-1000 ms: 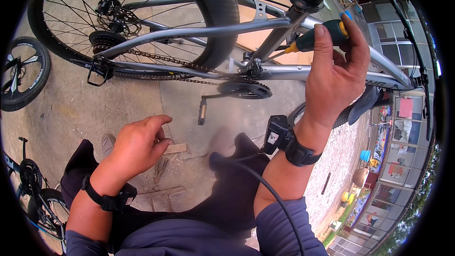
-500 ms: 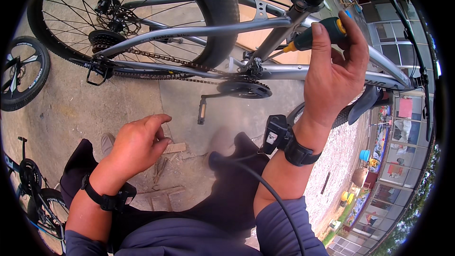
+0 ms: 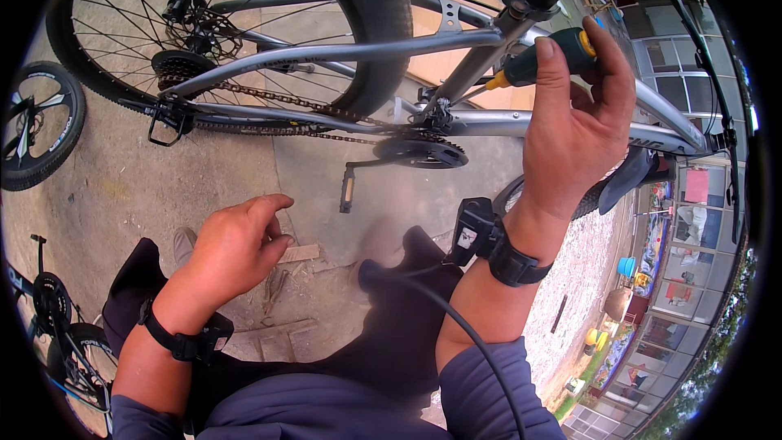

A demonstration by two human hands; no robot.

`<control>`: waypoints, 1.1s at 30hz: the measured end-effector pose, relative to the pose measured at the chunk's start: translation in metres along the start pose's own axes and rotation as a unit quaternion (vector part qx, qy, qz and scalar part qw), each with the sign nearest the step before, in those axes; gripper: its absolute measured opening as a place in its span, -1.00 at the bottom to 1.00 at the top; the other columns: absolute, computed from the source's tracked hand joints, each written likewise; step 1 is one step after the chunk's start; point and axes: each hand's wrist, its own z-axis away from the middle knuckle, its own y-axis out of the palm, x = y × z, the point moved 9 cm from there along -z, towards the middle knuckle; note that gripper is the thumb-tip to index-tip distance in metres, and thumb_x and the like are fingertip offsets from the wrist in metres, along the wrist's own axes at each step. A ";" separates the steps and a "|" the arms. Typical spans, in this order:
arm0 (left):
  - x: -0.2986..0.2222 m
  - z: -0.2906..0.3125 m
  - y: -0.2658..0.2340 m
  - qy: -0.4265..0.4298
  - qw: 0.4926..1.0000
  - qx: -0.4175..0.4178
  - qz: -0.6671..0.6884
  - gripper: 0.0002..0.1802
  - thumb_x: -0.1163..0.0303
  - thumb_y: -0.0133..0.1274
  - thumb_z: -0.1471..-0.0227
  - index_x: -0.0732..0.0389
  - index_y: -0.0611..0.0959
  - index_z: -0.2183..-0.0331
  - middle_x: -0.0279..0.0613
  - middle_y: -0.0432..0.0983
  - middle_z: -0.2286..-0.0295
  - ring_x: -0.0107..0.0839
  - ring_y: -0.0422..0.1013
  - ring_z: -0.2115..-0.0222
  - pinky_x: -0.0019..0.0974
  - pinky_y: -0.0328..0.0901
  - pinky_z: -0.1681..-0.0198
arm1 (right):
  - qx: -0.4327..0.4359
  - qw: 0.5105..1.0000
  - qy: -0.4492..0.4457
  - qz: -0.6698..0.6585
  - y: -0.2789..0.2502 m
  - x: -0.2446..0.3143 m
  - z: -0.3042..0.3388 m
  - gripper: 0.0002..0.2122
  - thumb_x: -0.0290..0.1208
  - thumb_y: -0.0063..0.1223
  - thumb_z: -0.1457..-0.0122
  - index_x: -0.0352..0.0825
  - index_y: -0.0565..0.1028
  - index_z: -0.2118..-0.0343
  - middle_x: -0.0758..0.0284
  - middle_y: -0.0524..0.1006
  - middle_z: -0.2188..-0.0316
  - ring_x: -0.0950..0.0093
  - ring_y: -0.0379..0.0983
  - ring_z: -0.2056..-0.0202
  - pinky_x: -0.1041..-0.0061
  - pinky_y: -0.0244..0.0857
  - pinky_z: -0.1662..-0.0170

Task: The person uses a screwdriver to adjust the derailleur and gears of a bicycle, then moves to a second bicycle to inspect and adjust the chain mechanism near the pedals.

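My right hand (image 3: 570, 134) is closed around the dark green and yellow handle of a screwdriver (image 3: 525, 68). The shaft slants down and left to the front derailleur (image 3: 437, 116) of a silver bicycle (image 3: 366, 50), by the foot of the seat tube; its exact tip is hard to make out. Below the derailleur are the black chainring (image 3: 428, 155) and a crank with its pedal (image 3: 348, 187). The chain (image 3: 269, 96) runs left to the rear sprockets. My left hand (image 3: 232, 248) holds nothing; its fingers are loosely bent and apart, above the ground near my left knee.
The rear wheel (image 3: 383, 33) fills the upper left. A loose-looking wheel (image 3: 49, 126) shows at the far left, and part of another bicycle (image 3: 53, 301) below it. Wood scraps (image 3: 300, 254) lie between my legs. A black cable (image 3: 464, 322) crosses beside my right arm.
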 end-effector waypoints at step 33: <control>-0.001 -0.001 -0.004 0.007 1.000 -0.005 -0.011 -0.52 0.49 0.25 0.13 0.22 0.54 0.09 -0.19 0.56 0.51 -0.19 0.51 0.48 -0.20 0.38 0.41 | 0.069 0.997 0.006 0.025 0.014 0.006 -0.006 -0.64 -0.54 0.29 -0.09 -0.30 0.55 0.01 0.35 0.54 0.19 0.63 0.45 0.25 0.68 0.37 0.25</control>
